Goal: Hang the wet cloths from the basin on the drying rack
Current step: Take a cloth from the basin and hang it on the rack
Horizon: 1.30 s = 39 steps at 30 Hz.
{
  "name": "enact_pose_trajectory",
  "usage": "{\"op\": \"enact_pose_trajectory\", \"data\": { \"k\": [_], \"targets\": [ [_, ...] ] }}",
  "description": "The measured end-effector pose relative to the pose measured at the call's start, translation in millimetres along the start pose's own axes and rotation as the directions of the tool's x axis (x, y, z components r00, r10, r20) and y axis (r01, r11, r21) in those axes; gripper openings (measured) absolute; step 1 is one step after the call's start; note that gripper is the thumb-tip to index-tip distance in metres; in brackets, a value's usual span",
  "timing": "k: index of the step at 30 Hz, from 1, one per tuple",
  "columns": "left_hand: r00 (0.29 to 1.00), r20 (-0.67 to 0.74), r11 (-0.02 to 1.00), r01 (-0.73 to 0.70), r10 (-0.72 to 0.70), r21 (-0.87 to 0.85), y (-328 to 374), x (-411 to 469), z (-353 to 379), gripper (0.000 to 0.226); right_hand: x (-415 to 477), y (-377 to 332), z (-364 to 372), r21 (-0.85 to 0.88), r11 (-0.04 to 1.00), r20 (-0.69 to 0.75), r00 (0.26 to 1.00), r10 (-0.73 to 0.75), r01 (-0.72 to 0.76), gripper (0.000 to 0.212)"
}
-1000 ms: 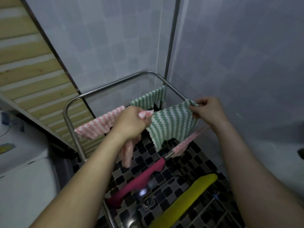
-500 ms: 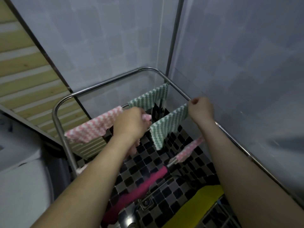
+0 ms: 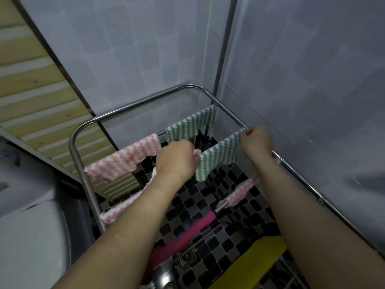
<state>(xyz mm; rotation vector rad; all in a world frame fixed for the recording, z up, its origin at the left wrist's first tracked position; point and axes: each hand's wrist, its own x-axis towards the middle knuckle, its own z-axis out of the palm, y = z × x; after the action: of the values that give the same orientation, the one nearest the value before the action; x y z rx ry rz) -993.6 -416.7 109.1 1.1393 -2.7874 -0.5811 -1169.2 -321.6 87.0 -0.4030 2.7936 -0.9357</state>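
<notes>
**Green cloth held taut between two hands at the rack**

Reaches both bare forearms in from 6 o'clock over the drying rack point(image 3: 133, 105), a steel tube frame in a tiled corner. With the left hand point(image 3: 177, 159), fingers curled tight near the middle of the view, grips the left end of a green-and-white cloth point(image 3: 218, 157). Pinches a pink scrap point(image 3: 196, 152) in the same fingers. With the right hand point(image 3: 257, 140), balled into a fist at 2 o'clock, clamps the cloth's other end right at the rack's right side rail. Holds the top edge straight between the two hands, the rest hanging down, longest at the left corner. Cannot tell whether a bar lies under that edge.

Just behind, toward 12 o'clock, draped over the far crossbar: a second green cloth point(image 3: 191, 126). Beside it on the same bar, toward 10 o'clock: a pink-and-white cloth point(image 3: 125, 161). Lower, at 4 o'clock, a narrow pink cloth point(image 3: 241, 190) on a nearer bar. At 7 o'clock, another pink striped cloth point(image 3: 118, 211), partly hidden by the left forearm. At 6 o'clock, a magenta cloth point(image 3: 187, 234); at 5 o'clock, a yellow cloth point(image 3: 256, 259).

Below everything, a black-and-grey checkered floor point(image 3: 208, 197). At 8 o'clock, a white appliance point(image 3: 31, 236); at 10 o'clock, a wooden slat panel point(image 3: 31, 80). At 1 o'clock, an upright pipe point(image 3: 225, 49) in the wall corner.
</notes>
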Motion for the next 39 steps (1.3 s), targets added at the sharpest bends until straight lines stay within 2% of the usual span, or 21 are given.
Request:
{"op": "enact_pose_trajectory", "data": {
  "k": [5,8,9,11,14,15,16,17,18,19,21,23,24,28,30,31,34,36,37,39],
  "targets": [
    [0.999,0.032,0.999,-0.007,0.009,-0.041,0,0,-3,0.034,-3,-1,0,-0.048,0.999,0.003,1.000,-0.022,0.022,0.029],
    [1.000,-0.016,0.992,-0.016,0.014,-0.122,-1,-6,-14,0.042,-9,-2,-15,-0.040,0.996,0.057,0.996,-0.074,0.077,0.025],
    [0.999,-0.053,0.986,-0.019,0.010,-0.167,-1,-10,-21,0.044,-12,-2,-22,0.006,0.995,0.077,0.992,-0.099,0.099,0.021],
    [0.992,-0.129,0.962,-0.025,-0.011,-0.271,-4,-20,-38,0.045,-32,-8,-42,0.218,0.972,0.167,0.978,-0.129,0.091,0.014],
    [0.976,-0.206,0.895,-0.034,-0.066,-0.444,-4,-45,-63,0.043,-80,-18,-72,0.510,0.856,0.430,0.886,-0.174,-0.080,0.016],
    [0.978,-0.181,0.806,-0.024,-0.103,-0.591,-2,-58,-74,0.042,-98,-22,-80,0.557,0.822,0.498,0.841,-0.212,-0.122,0.017],
    [0.982,-0.128,0.646,-0.008,-0.139,-0.763,3,-72,-86,0.038,-116,-25,-86,0.586,0.797,0.545,0.800,-0.251,-0.149,0.018],
    [0.984,-0.043,0.433,0.038,-0.175,-0.901,8,-79,-92,0.033,-127,-27,-88,0.604,0.779,0.581,0.762,-0.286,-0.168,0.020],
    [0.980,0.037,0.250,0.087,-0.197,-0.964,13,-88,-99,0.028,-141,-31,-91,0.618,0.766,0.609,0.725,-0.323,-0.178,0.024],
    [0.975,0.099,0.111,0.123,-0.197,-0.986,17,-95,-102,0.025,-153,-33,-92,0.631,0.751,0.638,0.680,-0.361,-0.193,0.030],
    [0.968,0.191,-0.098,0.176,-0.165,-0.979,24,-112,-109,0.025,-180,-37,-96,0.665,0.704,0.685,0.581,-0.440,-0.251,0.045],
    [0.960,0.246,-0.237,0.210,-0.132,-0.948,26,-127,-111,0.028,-202,-40,-100,0.685,0.674,0.699,0.513,-0.499,-0.277,0.051],
    [0.958,0.257,-0.274,0.215,-0.126,-0.937,26,-133,-111,0.029,-211,-41,-103,0.697,0.670,0.686,0.511,-0.518,-0.256,0.049],
    [0.954,0.294,-0.400,0.245,-0.064,-0.883,29,-158,-110,0.032,-236,-35,-111,0.732,0.662,0.594,0.623,-0.508,-0.159,0.032],
    [0.962,0.273,-0.431,0.233,-0.033,-0.872,33,-172,-114,0.034,-245,-29,-116,0.742,0.650,0.564,0.676,-0.473,-0.164,0.025],
    [0.967,0.255,-0.413,0.224,-0.020,-0.883,34,-177,-115,0.035,-247,-26,-117,0.748,0.644,0.545,0.701,-0.460,-0.160,0.021],
    [0.977,0.211,-0.207,0.211,0.022,-0.955,31,-190,-118,0.040,-253,-19,-122,0.768,0.625,0.488,0.761,-0.427,-0.142,0.018],
    [0.977,0.205,-0.080,0.209,0.064,-0.975,31,-203,-121,0.036,-258,-14,-131,0.810,0.550,0.475,0.779,-0.410,-0.204,0.019],
    [0.977,0.205,-0.063,0.209,0.066,-0.976,32,-208,-121,0.030,-259,-12,-134,0.832,0.491,0.481,0.777,-0.406,-0.259,0.020],
    [0.975,0.219,-0.103,0.221,0.030,-0.970,33,-213,-118,0.026,-260,-11,-137,0.845,0.409,0.506,0.764,-0.401,-0.345,0.019]
  ]
}}
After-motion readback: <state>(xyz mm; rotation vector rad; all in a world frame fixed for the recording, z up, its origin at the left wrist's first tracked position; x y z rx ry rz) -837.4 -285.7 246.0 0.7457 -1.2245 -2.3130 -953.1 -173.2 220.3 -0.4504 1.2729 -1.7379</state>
